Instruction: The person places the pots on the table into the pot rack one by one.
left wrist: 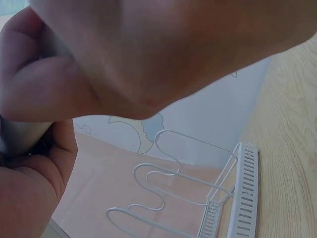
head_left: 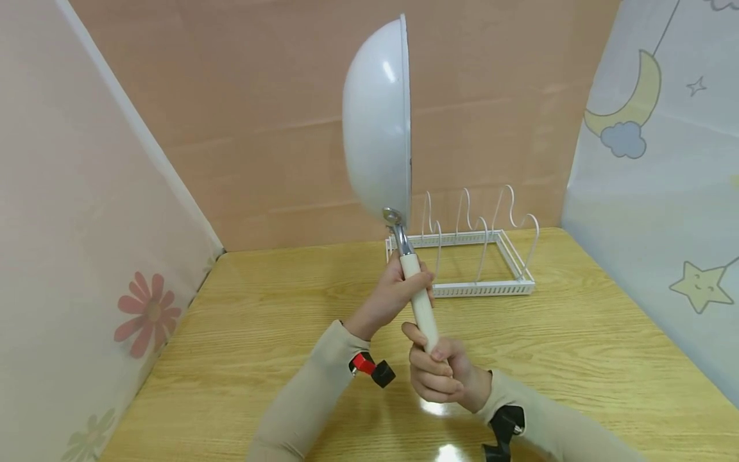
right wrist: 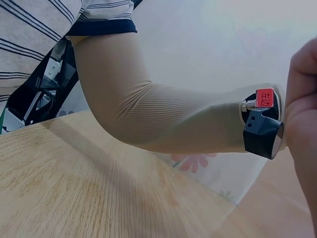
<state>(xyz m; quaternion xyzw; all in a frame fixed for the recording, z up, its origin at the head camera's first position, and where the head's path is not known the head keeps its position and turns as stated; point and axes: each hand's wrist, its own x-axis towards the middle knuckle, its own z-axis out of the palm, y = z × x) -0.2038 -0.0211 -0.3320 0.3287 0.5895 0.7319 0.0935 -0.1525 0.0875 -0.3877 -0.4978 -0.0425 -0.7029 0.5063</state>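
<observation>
A white wok (head_left: 378, 122) with a cream handle (head_left: 423, 314) is held up on edge above the table, its rounded outside to the left and its rim to the right. My left hand (head_left: 398, 285) grips the handle near its metal neck (head_left: 402, 240). Lower down, my right hand (head_left: 441, 372) has its fingers curled round the handle's end. In the left wrist view the left hand (left wrist: 114, 54) fills the top, with part of the handle (left wrist: 20, 136) between fingers. Only an edge of the right hand (right wrist: 302, 109) shows in the right wrist view.
Behind the hands, a white wire rack (head_left: 485, 290) with several curved dividers stands on the wooden table (head_left: 277, 321). A peach backdrop (head_left: 231, 128) closes off the back, with patterned panels at left (head_left: 86, 192) and right (head_left: 664, 192).
</observation>
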